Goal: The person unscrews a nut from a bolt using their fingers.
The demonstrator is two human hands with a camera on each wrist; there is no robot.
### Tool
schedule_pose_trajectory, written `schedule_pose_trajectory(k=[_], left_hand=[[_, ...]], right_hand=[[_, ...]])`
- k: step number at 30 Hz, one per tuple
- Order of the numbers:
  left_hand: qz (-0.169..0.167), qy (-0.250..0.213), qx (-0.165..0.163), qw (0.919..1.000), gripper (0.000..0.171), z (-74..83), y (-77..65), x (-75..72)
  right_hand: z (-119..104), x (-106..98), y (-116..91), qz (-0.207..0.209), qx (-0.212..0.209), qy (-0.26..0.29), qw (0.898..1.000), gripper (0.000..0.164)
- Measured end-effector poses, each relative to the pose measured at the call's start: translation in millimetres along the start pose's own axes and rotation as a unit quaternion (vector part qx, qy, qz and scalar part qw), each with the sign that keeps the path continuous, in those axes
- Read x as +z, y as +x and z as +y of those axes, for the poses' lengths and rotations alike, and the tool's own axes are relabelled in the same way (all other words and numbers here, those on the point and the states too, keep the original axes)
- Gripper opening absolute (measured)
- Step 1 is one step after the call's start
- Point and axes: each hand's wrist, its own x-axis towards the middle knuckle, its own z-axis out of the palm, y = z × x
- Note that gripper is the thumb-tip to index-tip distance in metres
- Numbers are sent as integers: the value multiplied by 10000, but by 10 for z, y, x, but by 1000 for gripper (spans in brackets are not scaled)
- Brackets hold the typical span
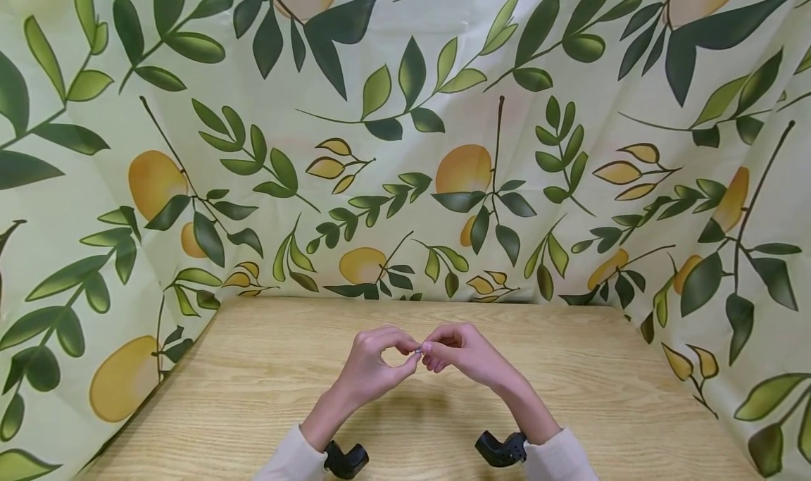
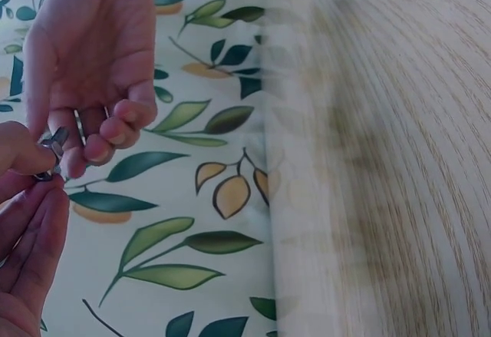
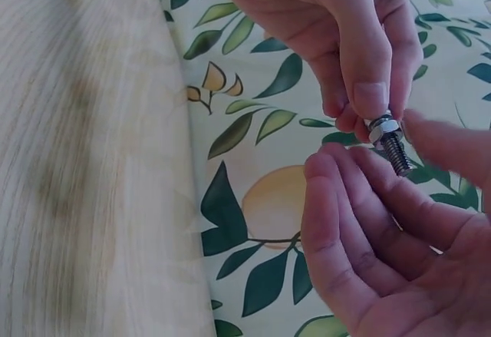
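Note:
A small metal bolt [image 3: 397,155] with a hex nut [image 3: 384,128] on its thread is between the two hands above the table. My left hand [image 1: 374,363] pinches the bolt's covered end between thumb and fingertips, and the threaded end sticks out towards my right hand [image 1: 464,353]. In the right wrist view, the right thumb [image 3: 445,149] lies close beside the nut; whether it touches is unclear. The other right fingers [image 3: 360,214] are loosely bent below the thread. The left wrist view shows the bolt [image 2: 54,145] partly covered by the left thumb.
A light wood-grain table [image 1: 285,340] lies under the hands. Cloth printed with leaves and fruit [image 1: 405,185] hangs behind it and at both sides. Black wrist-worn devices [image 1: 347,460] show beside the pale sleeves [image 1: 294,460].

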Motion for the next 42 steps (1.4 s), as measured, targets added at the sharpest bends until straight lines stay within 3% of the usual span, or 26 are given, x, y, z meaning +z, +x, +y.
schedule_pose_trajectory(k=[42], left_hand=[[125,-69,77,9999,17,-10,-6,28]], right_hand=[[17,-36,-12,-7,47,-62,10000,24]])
